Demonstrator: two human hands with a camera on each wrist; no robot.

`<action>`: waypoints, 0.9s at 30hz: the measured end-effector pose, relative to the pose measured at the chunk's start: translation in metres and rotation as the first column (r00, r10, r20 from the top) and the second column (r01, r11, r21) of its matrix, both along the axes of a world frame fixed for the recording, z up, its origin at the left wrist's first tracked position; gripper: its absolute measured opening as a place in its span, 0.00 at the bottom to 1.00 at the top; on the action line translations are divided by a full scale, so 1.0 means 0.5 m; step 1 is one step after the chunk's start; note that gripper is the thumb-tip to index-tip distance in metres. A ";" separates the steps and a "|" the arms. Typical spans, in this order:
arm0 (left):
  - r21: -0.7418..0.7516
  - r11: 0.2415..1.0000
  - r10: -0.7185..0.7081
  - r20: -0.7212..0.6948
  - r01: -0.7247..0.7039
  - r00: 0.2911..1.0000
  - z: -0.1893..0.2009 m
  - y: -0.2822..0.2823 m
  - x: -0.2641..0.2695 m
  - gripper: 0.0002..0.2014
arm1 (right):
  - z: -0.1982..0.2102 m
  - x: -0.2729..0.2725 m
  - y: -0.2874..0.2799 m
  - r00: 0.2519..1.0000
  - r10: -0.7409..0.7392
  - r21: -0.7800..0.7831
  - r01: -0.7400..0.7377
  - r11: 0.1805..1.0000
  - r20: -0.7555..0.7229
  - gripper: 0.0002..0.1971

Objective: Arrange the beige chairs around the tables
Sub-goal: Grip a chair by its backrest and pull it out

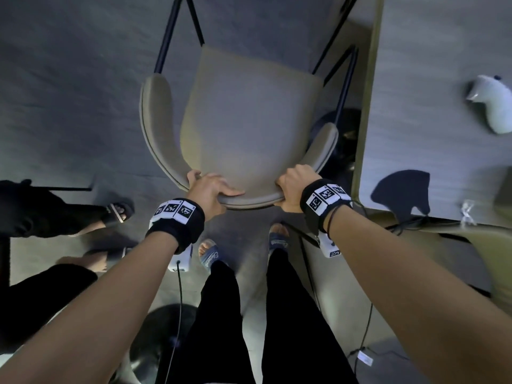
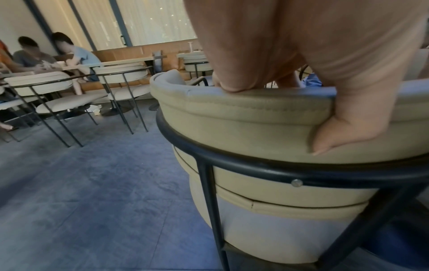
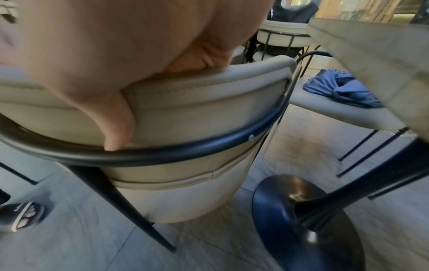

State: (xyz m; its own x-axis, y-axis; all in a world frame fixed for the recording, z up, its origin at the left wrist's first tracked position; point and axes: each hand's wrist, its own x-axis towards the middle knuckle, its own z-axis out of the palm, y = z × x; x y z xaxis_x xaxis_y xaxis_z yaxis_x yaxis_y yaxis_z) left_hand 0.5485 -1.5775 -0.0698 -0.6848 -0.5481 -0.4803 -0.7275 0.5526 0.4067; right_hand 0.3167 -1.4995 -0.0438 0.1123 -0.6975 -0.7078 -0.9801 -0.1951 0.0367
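Observation:
A beige chair (image 1: 243,112) with a curved padded backrest and thin black legs stands in front of me, its seat facing away. My left hand (image 1: 210,189) grips the left part of the backrest (image 2: 255,110), fingers over the top and thumb behind. My right hand (image 1: 293,187) grips the right part of the backrest (image 3: 197,102) the same way. The grey table (image 1: 432,106) lies just right of the chair, its edge close to the chair's right arm.
The table's black round base (image 3: 301,220) stands by the chair's right rear leg. A white object (image 1: 493,103) and a dark cloth (image 1: 401,192) lie on the table. Another person's sandalled feet (image 1: 116,212) are at my left. More beige chairs (image 2: 53,91) stand further off.

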 end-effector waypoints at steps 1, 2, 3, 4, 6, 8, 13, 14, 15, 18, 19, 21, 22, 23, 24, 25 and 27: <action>0.007 1.000 -0.011 0.002 0.011 1.000 0.001 -0.003 -0.010 0.29 | -0.002 -0.007 0.007 1.000 -0.014 -0.007 0.014 1.000 0.002 0.24; 0.015 1.000 -0.019 0.007 0.019 1.000 0.003 -0.006 -0.020 0.29 | -0.004 -0.014 0.014 1.000 -0.028 -0.014 0.028 0.999 0.005 0.24; 0.024 0.999 -0.028 0.017 0.027 0.999 0.006 -0.009 -0.031 0.29 | -0.005 -0.021 0.020 0.999 -0.042 -0.020 0.042 0.999 0.009 0.24; 0.035 0.999 -0.036 0.028 0.035 0.999 0.009 -0.012 -0.042 0.29 | -0.007 -0.027 0.026 0.998 -0.057 -0.022 0.057 0.998 0.012 0.24; 0.062 0.997 -0.049 0.036 0.047 0.998 0.014 -0.016 -0.067 0.29 | -0.008 -0.042 0.040 0.995 -0.094 -0.025 0.094 0.995 0.017 0.24; 0.081 0.994 -0.075 0.035 0.072 0.997 0.018 -0.020 -0.088 0.29 | -0.010 -0.054 0.050 0.991 -0.132 -0.023 0.132 0.991 0.020 0.23; 0.078 0.987 -0.149 0.070 0.143 0.986 0.013 -0.042 -0.099 0.30 | -0.010 -0.060 0.037 0.990 -0.133 -0.019 0.134 0.991 0.047 0.21; 0.076 0.985 -0.162 0.077 0.157 0.984 0.013 -0.045 -0.100 0.30 | -0.012 -0.061 0.034 0.992 -0.117 -0.022 0.118 0.993 0.053 0.21; 0.071 0.982 -0.179 0.081 0.174 0.980 0.013 -0.047 -0.101 0.31 | -0.012 -0.063 0.034 0.993 -0.106 -0.025 0.108 0.994 0.059 0.22; 0.044 0.979 -0.204 0.058 0.201 0.977 0.009 -0.048 -0.100 0.31 | -0.017 -0.073 0.044 0.992 -0.101 -0.046 0.105 0.993 0.071 0.24; 0.044 0.978 -0.206 0.056 0.203 0.977 0.009 -0.049 -0.099 0.30 | -0.021 -0.075 0.048 0.989 -0.122 -0.059 0.127 0.990 0.088 0.25; 0.052 0.972 -0.233 0.087 0.229 0.969 0.008 -0.054 -0.100 0.29 | -0.024 -0.074 0.052 0.976 -0.174 -0.071 0.185 0.980 0.131 0.26; 0.059 0.966 -0.257 0.121 0.251 0.959 0.010 -0.058 -0.101 0.29 | -0.024 -0.070 0.050 0.970 -0.197 -0.073 0.209 0.975 0.144 0.27; 0.068 0.960 -0.280 0.152 0.273 0.948 0.012 -0.064 -0.101 0.30 | -0.022 -0.064 0.047 0.966 -0.214 -0.071 0.226 0.972 0.146 0.28; 0.080 0.953 -0.301 0.170 0.292 0.938 0.016 -0.070 -0.101 0.31 | -0.021 -0.057 0.044 0.964 -0.227 -0.066 0.237 0.969 0.136 0.30; 0.088 0.944 -0.329 0.179 0.318 0.927 0.021 -0.078 -0.101 0.32 | -0.020 -0.051 0.043 0.962 -0.244 -0.062 0.253 0.966 0.121 0.31; 0.091 0.921 -0.390 0.185 0.379 0.902 0.030 -0.094 -0.098 0.32 | -0.012 -0.036 0.035 0.961 -0.266 -0.047 0.270 0.962 0.078 0.30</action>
State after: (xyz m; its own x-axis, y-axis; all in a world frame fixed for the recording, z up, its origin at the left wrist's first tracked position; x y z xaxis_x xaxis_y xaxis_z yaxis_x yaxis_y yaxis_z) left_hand 0.4993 -1.6246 -0.0547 -0.7268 -0.2317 -0.6466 -0.5303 0.7875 0.3140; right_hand 0.2988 -1.4817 -0.0499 -0.0360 -0.7478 -0.6629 -0.9967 0.0753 -0.0308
